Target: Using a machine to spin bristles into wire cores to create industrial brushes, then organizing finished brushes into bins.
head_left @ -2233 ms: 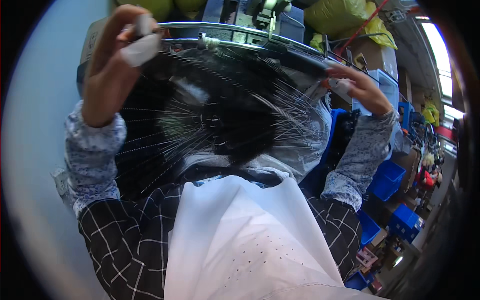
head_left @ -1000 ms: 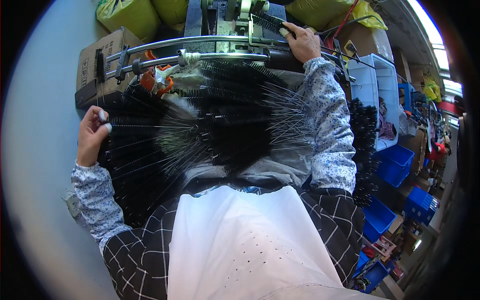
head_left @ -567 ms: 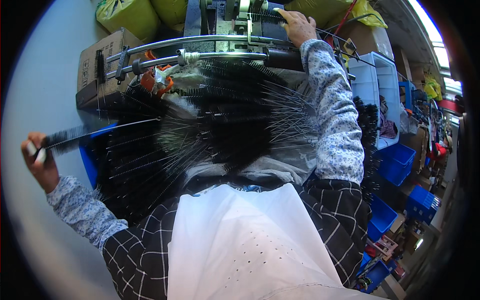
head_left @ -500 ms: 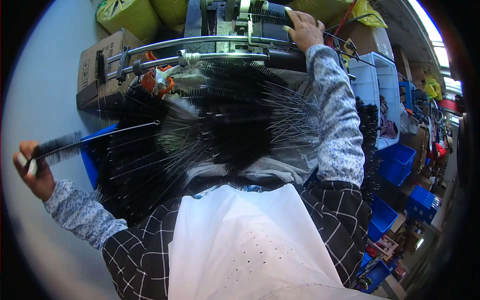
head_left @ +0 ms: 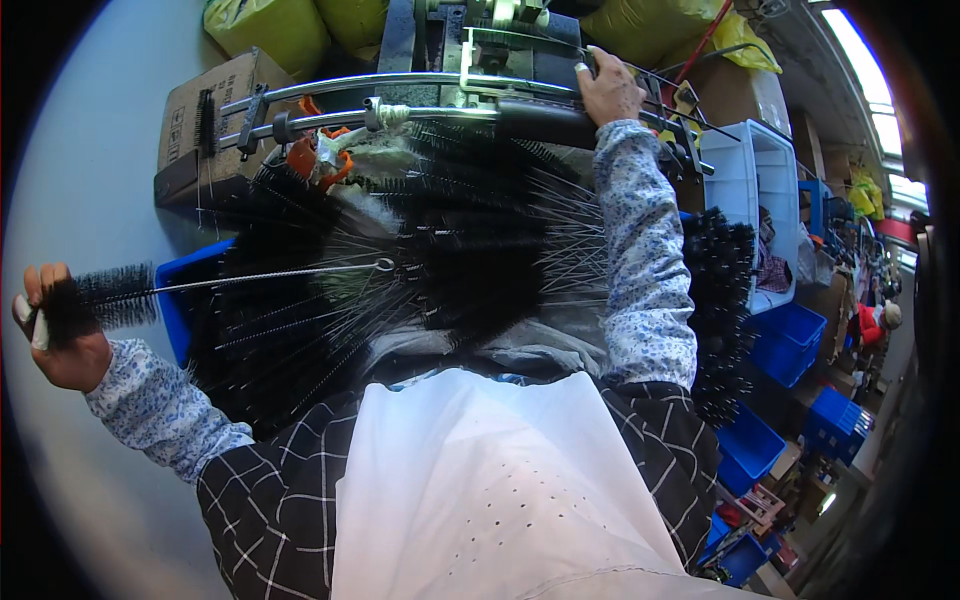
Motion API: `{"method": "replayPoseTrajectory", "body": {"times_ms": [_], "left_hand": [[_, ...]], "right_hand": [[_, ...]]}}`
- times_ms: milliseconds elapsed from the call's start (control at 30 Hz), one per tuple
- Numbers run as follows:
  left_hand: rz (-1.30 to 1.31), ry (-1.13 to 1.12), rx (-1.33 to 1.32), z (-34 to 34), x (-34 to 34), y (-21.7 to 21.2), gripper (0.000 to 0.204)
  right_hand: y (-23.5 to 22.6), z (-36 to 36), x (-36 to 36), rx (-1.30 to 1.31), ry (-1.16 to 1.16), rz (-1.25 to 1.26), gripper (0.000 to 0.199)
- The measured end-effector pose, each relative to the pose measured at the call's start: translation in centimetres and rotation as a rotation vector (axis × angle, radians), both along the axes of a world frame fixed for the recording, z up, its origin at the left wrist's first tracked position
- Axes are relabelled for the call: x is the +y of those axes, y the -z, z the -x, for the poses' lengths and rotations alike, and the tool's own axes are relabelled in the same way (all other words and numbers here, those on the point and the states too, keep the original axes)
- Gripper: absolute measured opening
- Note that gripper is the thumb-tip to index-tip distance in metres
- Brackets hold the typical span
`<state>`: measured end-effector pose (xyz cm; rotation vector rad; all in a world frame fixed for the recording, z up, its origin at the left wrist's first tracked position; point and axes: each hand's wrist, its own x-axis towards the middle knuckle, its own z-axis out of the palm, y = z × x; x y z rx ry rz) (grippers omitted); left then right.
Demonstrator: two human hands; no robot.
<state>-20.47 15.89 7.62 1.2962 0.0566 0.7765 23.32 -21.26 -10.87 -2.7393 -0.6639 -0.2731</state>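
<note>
At the far left my left hand (head_left: 62,335) is closed round the bristled end of a black twisted-wire brush (head_left: 120,292). Its bare wire stem reaches right and ends in a small loop above the brush pile. My right hand (head_left: 612,90) is at the metal machine (head_left: 490,60), beside its rails and a dark padded roller (head_left: 545,120). The fingers there are bent together near a thin wire-like line; what they hold is too small to make out. Between my arms lies a heap of black wire brushes (head_left: 470,260), many with pale stems fanned out.
A cardboard box (head_left: 225,125) stands behind the rail ends at left. Yellow sacks (head_left: 265,40) sit behind the machine. On the right are more upright black brushes (head_left: 722,300), a white crate (head_left: 730,180) and blue bins (head_left: 788,335). A blue container edge (head_left: 172,310) shows at left.
The brush in my left hand has swung so its looped end lies farther right and slightly lower. My right hand has shifted slightly lower, and the bristles beside its fingers no longer show.
</note>
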Motion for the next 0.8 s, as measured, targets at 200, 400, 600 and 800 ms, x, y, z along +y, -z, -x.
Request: {"method": "replayPoseTrajectory", "body": {"times_ms": [200,400,600,800], "left_hand": [[0.061,-0.004,0.026,-1.1,-0.2,-0.4,0.027],[0.068,0.052,-0.012,-4.6,-2.8,-0.1,0.022],[0.115,0.055,0.066,-2.7,-1.6,-0.2,0.016],[0.212,-0.133,0.077,-1.6,-0.9,0.6,0.018]], "right_hand": [[-0.6,4.3,6.7,-0.017,-0.023,0.025,0.019],[-0.5,4.8,7.5,-0.013,-0.117,0.017,0.02],[0.1,0.9,1.7,0.044,-0.126,0.003,0.032],[-0.3,-3.4,-4.4,0.075,-0.106,0.085,0.039]]}}
